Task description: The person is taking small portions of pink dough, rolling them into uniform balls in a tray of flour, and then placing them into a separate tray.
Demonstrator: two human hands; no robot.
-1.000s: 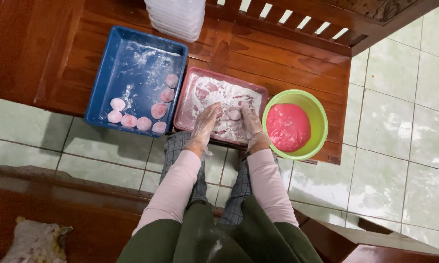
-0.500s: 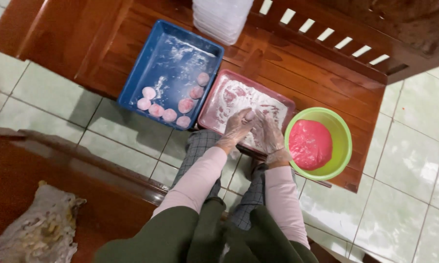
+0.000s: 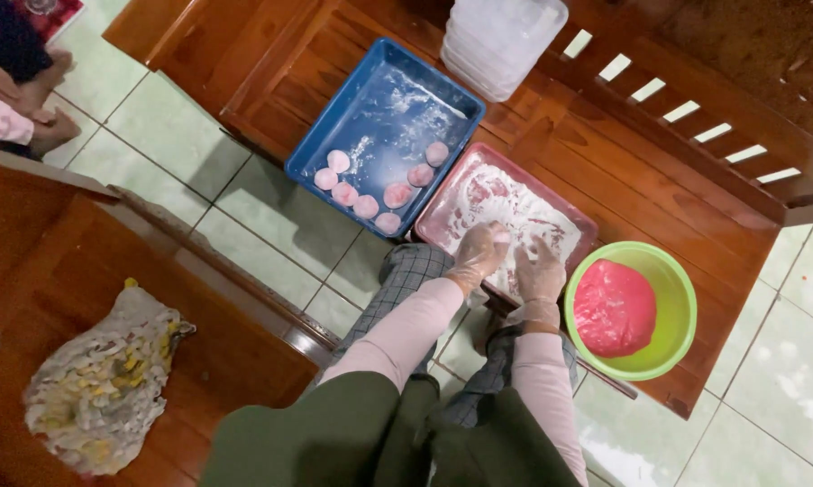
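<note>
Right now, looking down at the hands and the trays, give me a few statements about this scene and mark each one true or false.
1. Both hands, left and right, are down in the floured pink tray. True.
2. The green bowl is empty. False: it holds a lump of red dough.
3. The blue tray holds small pink dough balls near its front edge. True.
4. The blue tray sits to the right of the green bowl. False: it is to the left, beyond the pink tray.
5. A stack of clear containers stands behind the trays. True.
</note>
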